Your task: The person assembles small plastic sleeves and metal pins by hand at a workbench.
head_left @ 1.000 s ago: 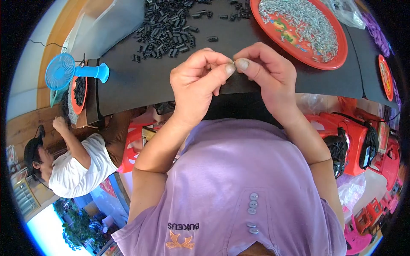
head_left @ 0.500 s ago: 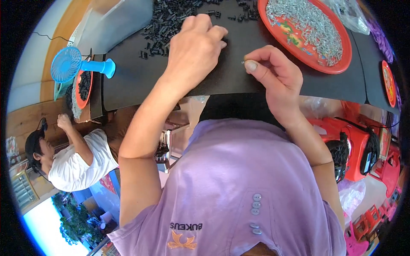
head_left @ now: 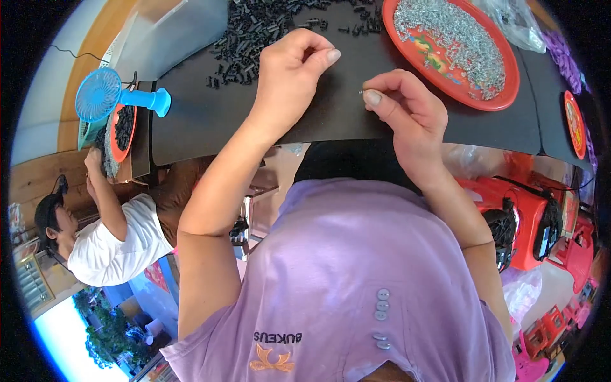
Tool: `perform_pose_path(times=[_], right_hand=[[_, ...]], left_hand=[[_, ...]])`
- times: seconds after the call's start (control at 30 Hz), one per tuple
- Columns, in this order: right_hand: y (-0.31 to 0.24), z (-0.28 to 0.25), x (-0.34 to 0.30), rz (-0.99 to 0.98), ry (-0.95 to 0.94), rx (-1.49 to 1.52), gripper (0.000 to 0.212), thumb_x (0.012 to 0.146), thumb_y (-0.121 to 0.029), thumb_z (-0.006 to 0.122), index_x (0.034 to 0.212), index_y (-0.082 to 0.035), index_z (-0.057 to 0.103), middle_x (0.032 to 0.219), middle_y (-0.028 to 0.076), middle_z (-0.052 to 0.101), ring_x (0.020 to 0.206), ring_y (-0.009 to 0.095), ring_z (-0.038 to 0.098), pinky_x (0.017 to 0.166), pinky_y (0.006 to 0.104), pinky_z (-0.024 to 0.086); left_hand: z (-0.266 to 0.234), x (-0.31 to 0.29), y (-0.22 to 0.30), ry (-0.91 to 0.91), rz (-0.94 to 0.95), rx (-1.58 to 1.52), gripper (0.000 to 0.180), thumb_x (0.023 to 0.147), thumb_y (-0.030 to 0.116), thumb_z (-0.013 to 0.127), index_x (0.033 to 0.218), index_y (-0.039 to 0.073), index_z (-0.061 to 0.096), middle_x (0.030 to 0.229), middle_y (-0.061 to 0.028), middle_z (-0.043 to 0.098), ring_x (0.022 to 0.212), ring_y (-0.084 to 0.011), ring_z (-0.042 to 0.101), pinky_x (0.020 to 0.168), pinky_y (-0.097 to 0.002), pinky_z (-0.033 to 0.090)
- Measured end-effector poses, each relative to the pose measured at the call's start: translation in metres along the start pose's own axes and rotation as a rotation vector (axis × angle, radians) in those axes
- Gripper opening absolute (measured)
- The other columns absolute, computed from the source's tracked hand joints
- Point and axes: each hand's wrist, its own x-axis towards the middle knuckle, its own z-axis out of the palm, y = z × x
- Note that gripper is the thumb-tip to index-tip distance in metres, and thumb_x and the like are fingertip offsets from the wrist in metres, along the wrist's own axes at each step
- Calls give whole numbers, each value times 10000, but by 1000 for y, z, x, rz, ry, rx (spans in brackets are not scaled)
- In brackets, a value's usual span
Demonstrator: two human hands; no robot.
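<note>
Between my right thumb and forefinger, a tiny silvery metal piece (head_left: 361, 92) sticks out to the left; my right hand (head_left: 410, 118) is pinched on it above the dark table (head_left: 347, 118). My left hand (head_left: 286, 83) hovers to its left, thumb and forefinger pressed together; whatever they hold, if anything, is hidden. Beyond the left hand lies a spread heap of small black plastic parts (head_left: 245, 54). At the far right, a red plate (head_left: 389, 28) carries a pile of small silvery metal pieces (head_left: 471, 44) like the pinched one.
A translucent plastic bin (head_left: 168, 38) and a blue fan (head_left: 98, 95) stand at the left. Past them, a person in a white shirt (head_left: 121, 248) works at another red plate (head_left: 132, 146). Clear plastic bags (head_left: 509, 22) and a smaller red plate (head_left: 574, 124) lie at the right.
My left hand has drawn back from the black parts toward me, its fingers now pinched together. The right hand has barely moved. The other person's hand has moved up to their plate.
</note>
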Motion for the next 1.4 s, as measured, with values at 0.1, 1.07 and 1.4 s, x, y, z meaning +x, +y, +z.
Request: perform_pose_path(times=[0.1, 1.07, 1.4], right_hand=[[-4, 4, 3, 47, 32, 13, 95, 855, -51, 666, 912, 20, 639, 791, 27, 640, 715, 64, 567, 655, 219, 467], [-1, 18, 1, -587, 178, -490, 125, 808, 22, 647, 923, -1, 606, 802, 132, 624, 645, 254, 606, 552, 329, 487], [-8, 11, 3, -462, 153, -476, 116, 808, 8, 652, 917, -30, 643, 791, 114, 617, 652, 228, 618, 571, 306, 493]], left_hand=[[-1, -7, 19, -13, -538, -702, 120, 886, 107, 656, 906, -9, 635, 749, -23, 613, 594, -85, 545, 472, -220, 385], [20, -39, 41, 33, -765, -1289, 164, 932, 191, 591, 959, 32, 623, 770, -18, 581, 626, -105, 514, 514, -236, 357], [20, -51, 42, 33, -687, -1247, 196, 918, 84, 583, 1049, -52, 631, 801, -82, 635, 629, -130, 573, 469, -252, 433]])
